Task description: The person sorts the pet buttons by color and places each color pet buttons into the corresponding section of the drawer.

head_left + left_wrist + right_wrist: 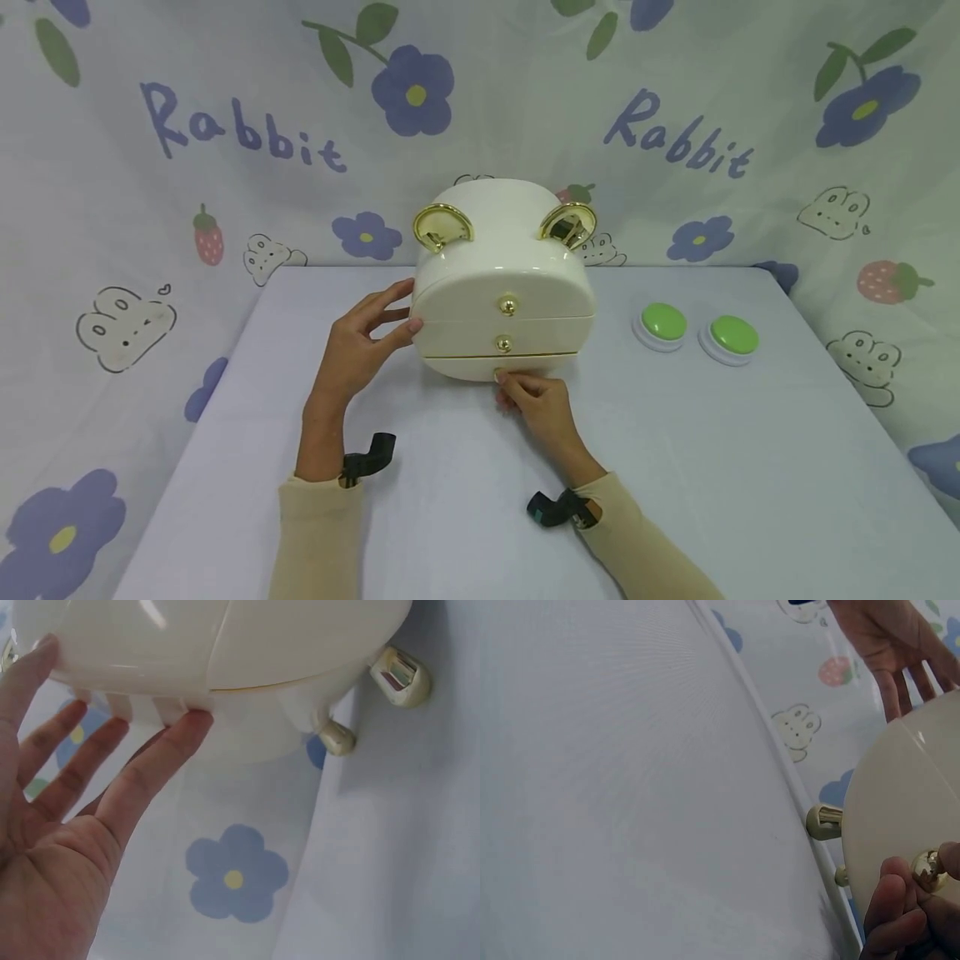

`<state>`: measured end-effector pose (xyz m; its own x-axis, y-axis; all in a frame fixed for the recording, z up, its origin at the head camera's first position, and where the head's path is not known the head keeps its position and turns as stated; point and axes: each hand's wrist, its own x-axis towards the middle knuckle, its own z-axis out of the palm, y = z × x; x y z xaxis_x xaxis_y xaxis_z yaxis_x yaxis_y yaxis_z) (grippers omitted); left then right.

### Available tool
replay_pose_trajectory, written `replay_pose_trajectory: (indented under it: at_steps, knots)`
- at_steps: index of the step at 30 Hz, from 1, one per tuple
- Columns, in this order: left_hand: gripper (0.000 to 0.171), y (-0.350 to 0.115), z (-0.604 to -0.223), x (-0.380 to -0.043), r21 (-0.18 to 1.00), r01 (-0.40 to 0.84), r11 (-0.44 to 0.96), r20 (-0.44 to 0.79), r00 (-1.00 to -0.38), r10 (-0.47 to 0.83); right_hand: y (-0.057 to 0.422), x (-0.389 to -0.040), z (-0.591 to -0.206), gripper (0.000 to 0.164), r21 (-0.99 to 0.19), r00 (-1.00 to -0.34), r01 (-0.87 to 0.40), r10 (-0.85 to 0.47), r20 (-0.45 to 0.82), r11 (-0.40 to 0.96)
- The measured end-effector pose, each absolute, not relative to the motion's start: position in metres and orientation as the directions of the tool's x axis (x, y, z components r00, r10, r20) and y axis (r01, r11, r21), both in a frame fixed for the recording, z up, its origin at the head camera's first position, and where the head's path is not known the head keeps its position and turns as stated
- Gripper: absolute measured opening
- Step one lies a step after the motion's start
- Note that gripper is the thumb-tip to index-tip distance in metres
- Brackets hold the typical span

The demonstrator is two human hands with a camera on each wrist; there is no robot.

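Observation:
A glossy white jewelry box (498,242) with two gold ear-shaped trims stands on the table, its front carrying stacked drawers with round gold knobs. My left hand (356,350) is at the box's left side, its fairly straight fingertips resting against the wall, as the left wrist view also shows. At the bottom drawer (457,367), my right hand (547,408) pinches the lowest gold knob (928,871) between thumb and fingers. That drawer's front lies flush under the one above. Small gold feet (403,679) hold the box off the tabletop.
Two green push buttons (664,323) on white bases sit to the right of the box. Behind the white table (750,467) hangs a cloth (487,108) printed with flowers, rabbits and strawberries. Each wrist wears a black camera mount (369,457).

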<state>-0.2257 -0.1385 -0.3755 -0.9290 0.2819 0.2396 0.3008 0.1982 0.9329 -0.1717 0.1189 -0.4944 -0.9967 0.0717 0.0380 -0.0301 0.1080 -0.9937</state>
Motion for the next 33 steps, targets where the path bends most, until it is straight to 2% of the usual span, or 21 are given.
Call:
replay_pose_trajectory:
  at_steps: [10,21,33]
  knots:
    - [0.057,-0.14,-0.375,-0.225,0.921,0.305,0.243,0.234,-0.931,0.281,0.12,-0.164,-0.499,0.042,-0.991,-0.998,-0.036,0.05,0.043,0.131]
    - [0.058,-0.14,-0.373,-0.225,0.919,0.286,0.272,0.211,-0.938,0.274,0.119,-0.15,-0.5,0.038,-0.99,-0.998,-0.041,0.051,0.048,0.138]
    - [0.055,-0.146,-0.404,-0.243,0.916,0.313,0.25,0.246,-0.932,0.265,0.117,-0.134,-0.497,0.034,-0.993,-0.999,-0.024,0.045,0.03,0.117]
